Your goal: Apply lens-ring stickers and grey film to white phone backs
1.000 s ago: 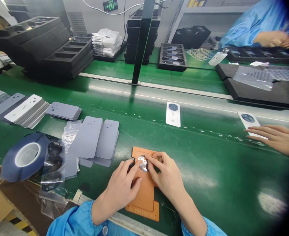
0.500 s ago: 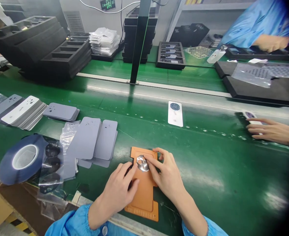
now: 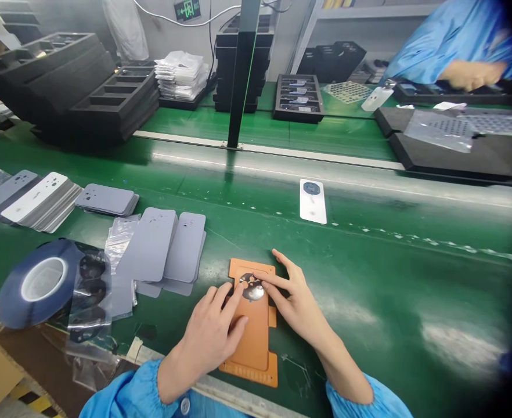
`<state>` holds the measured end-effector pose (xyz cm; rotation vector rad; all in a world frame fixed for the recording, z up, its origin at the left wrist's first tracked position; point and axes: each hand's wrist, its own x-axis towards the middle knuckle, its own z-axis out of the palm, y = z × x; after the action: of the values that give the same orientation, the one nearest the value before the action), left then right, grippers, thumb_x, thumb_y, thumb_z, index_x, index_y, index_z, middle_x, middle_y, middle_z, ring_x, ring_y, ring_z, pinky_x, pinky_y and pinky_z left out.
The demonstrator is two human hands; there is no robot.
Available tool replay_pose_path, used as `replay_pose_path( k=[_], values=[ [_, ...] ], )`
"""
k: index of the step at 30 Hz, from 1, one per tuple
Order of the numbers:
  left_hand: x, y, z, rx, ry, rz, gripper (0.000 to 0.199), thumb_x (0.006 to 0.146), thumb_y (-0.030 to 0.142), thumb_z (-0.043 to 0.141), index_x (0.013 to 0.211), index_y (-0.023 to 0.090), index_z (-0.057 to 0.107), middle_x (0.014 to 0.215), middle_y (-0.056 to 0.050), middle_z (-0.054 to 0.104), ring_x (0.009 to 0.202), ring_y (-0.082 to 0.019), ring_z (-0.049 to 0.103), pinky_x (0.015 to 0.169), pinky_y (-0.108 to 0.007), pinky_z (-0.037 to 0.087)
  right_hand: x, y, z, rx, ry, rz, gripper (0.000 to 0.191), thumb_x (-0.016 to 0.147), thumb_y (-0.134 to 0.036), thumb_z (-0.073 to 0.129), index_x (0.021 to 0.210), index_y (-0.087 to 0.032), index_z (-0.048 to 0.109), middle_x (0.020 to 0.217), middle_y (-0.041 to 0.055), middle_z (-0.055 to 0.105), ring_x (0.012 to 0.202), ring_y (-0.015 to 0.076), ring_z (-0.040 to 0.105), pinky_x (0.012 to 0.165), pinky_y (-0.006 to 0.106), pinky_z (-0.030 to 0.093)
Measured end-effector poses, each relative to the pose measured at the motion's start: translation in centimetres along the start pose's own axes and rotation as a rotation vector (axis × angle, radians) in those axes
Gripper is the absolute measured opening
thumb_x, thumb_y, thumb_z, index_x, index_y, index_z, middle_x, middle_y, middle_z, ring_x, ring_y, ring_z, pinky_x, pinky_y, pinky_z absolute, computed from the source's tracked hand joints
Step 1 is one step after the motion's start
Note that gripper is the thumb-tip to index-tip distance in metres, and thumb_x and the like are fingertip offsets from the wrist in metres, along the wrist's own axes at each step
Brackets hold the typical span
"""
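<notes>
An orange fixture plate (image 3: 251, 331) with a phone-shaped recess lies on the green work surface in front of me. On its upper part rests a shiny round metal disc (image 3: 254, 290) with several holes, like a phone camera cover. My left hand (image 3: 215, 328) has its index fingertip at the disc's left edge, thumb and other fingers apart. My right hand (image 3: 297, 299) comes in from the right, its index finger on the disc's upper edge and its thumb near the right edge. Neither hand grips the disc; both lie with fingers spread.
A white phone back panel (image 3: 313, 203) lies farther back. Grey panels (image 3: 155, 244), white panels (image 3: 42, 200) and a blue film roll (image 3: 33, 281) are at left. Black trays (image 3: 108, 101) stand behind. Across the divider, a co-worker's hands (image 3: 471, 74) are at a tray.
The co-worker's hand and the phone panel under it at the right have left the view. My right hand's outer fingers have spread, and its fingertips have shifted slightly on the disc.
</notes>
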<state>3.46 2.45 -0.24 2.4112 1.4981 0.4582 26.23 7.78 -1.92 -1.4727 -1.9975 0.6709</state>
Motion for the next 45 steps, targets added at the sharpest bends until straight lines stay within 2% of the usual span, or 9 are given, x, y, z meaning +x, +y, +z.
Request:
replay_pose_path(
  k=[4, 12, 23, 28, 31, 35, 39, 43, 45],
  values=[
    [0.0, 0.0, 0.0, 0.014, -0.024, 0.014, 0.060, 0.100, 0.032, 0.056, 0.156, 0.015, 0.041, 0.137, -0.016, 0.060, 0.109, -0.032, 0.061, 0.090, -0.046, 0.058, 0.1, 0.4, -0.1, 0.070, -0.036, 0.078, 0.027, 0.102, -0.037, 0.056, 0.120, -0.040, 0.077, 0.163, 0.0051, 0.039, 0.149, 0.0325, 0.037, 0.116, 0.062, 0.041],
    [0.0, 0.0, -0.2, 0.004, -0.014, 0.011, 0.058, 0.101, 0.031, 0.052, 0.156, 0.017, 0.041, 0.136, -0.015, 0.061, 0.107, -0.031, 0.061, 0.087, -0.046, 0.059, 0.1, 0.0, 0.2, 0.116, -0.016, 0.097, 0.028, 0.102, -0.039, 0.056, 0.120, -0.039, 0.077, 0.161, 0.0059, 0.043, 0.149, 0.0334, 0.038, 0.115, 0.063, 0.041],
    [-0.2, -0.7, -0.5, -0.100, -0.008, -0.024, 0.058, 0.096, 0.027, 0.060, 0.152, 0.021, 0.046, 0.140, -0.012, 0.060, 0.113, -0.029, 0.062, 0.094, -0.047, 0.059, 0.0, -0.1, 0.7, 0.224, -0.025, 0.182, 0.031, 0.105, -0.040, 0.047, 0.116, -0.037, 0.076, 0.159, 0.0046, 0.046, 0.151, 0.0298, 0.035, 0.119, 0.062, 0.037],
    [-0.1, -0.5, -0.7, -0.110, -0.009, -0.025, 0.060, 0.095, 0.026, 0.061, 0.153, 0.021, 0.046, 0.140, -0.012, 0.061, 0.116, -0.030, 0.062, 0.095, -0.048, 0.060, 0.1, 0.2, 0.6, 0.268, 0.029, 0.225, 0.038, 0.103, -0.045, 0.050, 0.138, -0.037, 0.064, 0.155, 0.0066, 0.052, 0.148, 0.0281, 0.041, 0.120, 0.059, 0.038],
    [-0.4, -0.9, -0.6, -0.139, 0.037, -0.010, 0.053, 0.097, 0.023, 0.058, 0.149, 0.019, 0.050, 0.137, -0.013, 0.063, 0.117, -0.028, 0.064, 0.097, -0.046, 0.060, 0.2, 0.4, 0.7, 0.295, 0.050, 0.243, 0.039, 0.103, -0.046, 0.050, 0.137, -0.036, 0.064, 0.153, 0.0068, 0.054, 0.147, 0.0275, 0.044, 0.120, 0.058, 0.038],
    [-0.8, -2.2, -0.7, -0.068, 0.225, 0.001, 0.038, 0.100, 0.019, 0.051, 0.137, 0.016, 0.058, 0.135, -0.016, 0.064, 0.125, -0.029, 0.061, 0.104, -0.046, 0.057, 0.2, 0.6, 1.0, 0.316, 0.108, 0.246, 0.037, 0.102, -0.047, 0.050, 0.131, -0.032, 0.068, 0.149, 0.0080, 0.058, 0.144, 0.0281, 0.047, 0.120, 0.059, 0.037],
    [-1.1, -3.9, -0.8, 0.160, 0.265, -0.046, 0.053, 0.100, 0.018, 0.050, 0.152, 0.014, 0.044, 0.155, -0.019, 0.049, 0.147, -0.037, 0.043, 0.111, -0.058, 0.049, 0.3, 0.5, 1.2, 0.317, 0.123, 0.271, 0.038, 0.100, -0.051, 0.053, 0.126, -0.031, 0.071, 0.147, 0.0084, 0.060, 0.142, 0.0296, 0.048, 0.119, 0.060, 0.037],
    [-1.5, -4.9, -0.6, 0.190, 0.259, -0.034, 0.060, 0.097, 0.001, 0.036, 0.154, 0.019, 0.043, 0.150, -0.012, 0.058, 0.143, -0.027, 0.050, 0.112, -0.046, 0.052, 0.4, 0.0, 1.0, 0.317, 0.127, 0.318, 0.041, 0.098, -0.054, 0.052, 0.125, -0.030, 0.071, 0.147, 0.0079, 0.060, 0.140, 0.0302, 0.050, 0.119, 0.058, 0.037],
    [-1.8, -5.3, -0.4, 0.181, 0.296, -0.056, 0.060, 0.096, -0.001, 0.034, 0.151, 0.020, 0.047, 0.153, -0.013, 0.054, 0.142, -0.026, 0.051, 0.112, -0.044, 0.053, 0.5, -0.1, 0.9, 0.322, 0.137, 0.331, 0.042, 0.095, -0.056, 0.054, 0.123, -0.030, 0.072, 0.146, 0.0082, 0.061, 0.139, 0.0314, 0.051, 0.119, 0.059, 0.038]
  ],
)
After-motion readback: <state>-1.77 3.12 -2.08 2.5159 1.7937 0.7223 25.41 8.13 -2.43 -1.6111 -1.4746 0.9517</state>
